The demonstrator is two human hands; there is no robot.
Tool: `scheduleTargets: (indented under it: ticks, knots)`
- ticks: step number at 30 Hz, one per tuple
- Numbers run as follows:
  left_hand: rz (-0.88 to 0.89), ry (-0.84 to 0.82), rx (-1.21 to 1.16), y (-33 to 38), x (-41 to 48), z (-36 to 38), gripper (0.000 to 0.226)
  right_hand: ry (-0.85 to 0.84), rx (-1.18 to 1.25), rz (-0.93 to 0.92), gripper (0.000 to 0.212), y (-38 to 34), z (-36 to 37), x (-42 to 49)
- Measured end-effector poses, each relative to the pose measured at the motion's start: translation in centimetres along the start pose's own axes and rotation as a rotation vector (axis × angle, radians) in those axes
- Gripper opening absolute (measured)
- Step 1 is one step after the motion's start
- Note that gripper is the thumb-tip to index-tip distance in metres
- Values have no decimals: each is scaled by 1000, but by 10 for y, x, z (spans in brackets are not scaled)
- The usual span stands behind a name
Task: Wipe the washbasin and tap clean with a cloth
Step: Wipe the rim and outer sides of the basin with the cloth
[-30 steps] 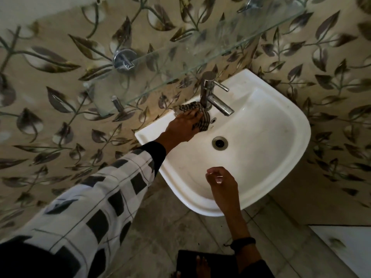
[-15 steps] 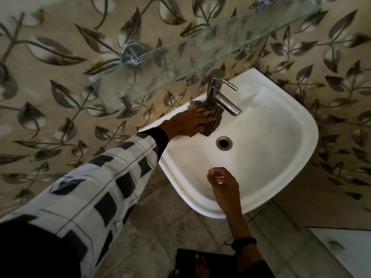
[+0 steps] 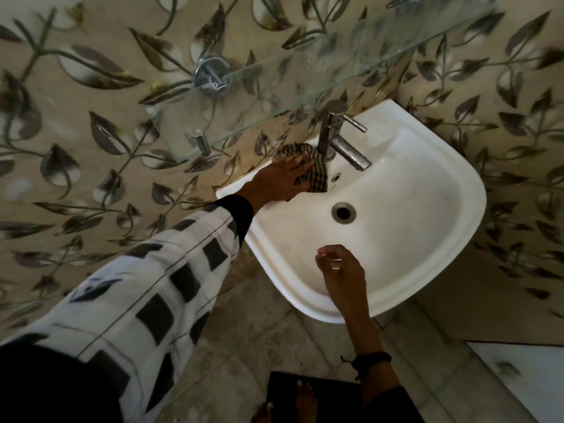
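— Where is the left hand (image 3: 280,178)?
— Arm stretched out, fingers straight, pressing the cloth (image 3: 317,181) just beside the tap (image 3: 329,132).
— And the right hand (image 3: 341,270)?
— Well apart from the tap, on the near side, fingers loosely curled, holding nothing.

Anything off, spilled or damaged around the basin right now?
Nothing broken, spilled or askew. The only oddity is yellowish staining on the inner left slope of the washbasin, below where the left hand presses the cloth beside the tap.
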State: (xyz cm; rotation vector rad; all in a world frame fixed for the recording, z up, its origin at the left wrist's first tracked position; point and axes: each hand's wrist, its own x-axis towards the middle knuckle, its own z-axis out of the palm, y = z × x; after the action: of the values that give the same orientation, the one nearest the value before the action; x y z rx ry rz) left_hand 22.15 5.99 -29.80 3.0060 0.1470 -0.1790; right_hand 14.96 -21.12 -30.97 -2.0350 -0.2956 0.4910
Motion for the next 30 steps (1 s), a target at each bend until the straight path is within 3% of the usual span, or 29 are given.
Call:
scheduleTargets:
  ticks: [3,8,16,24,30]
  knots:
    - [48,32,58,2,7,1,62,21,-6,-22,8,0,-5,-2]
    - [-145,22,-11,5,-17,27,69,44,8,-14,9,12,-8,-10]
    - [-156,48,-27,13,16,5,68,28,2,-22,9,4,-8,-12]
    - [-187,112,-31,1,-41,28,74,21,26,-15,10,6,-3,-24]
    - [-200,100,-14,1,-21,13,68,15,36,-48,9,-4,7,-21]
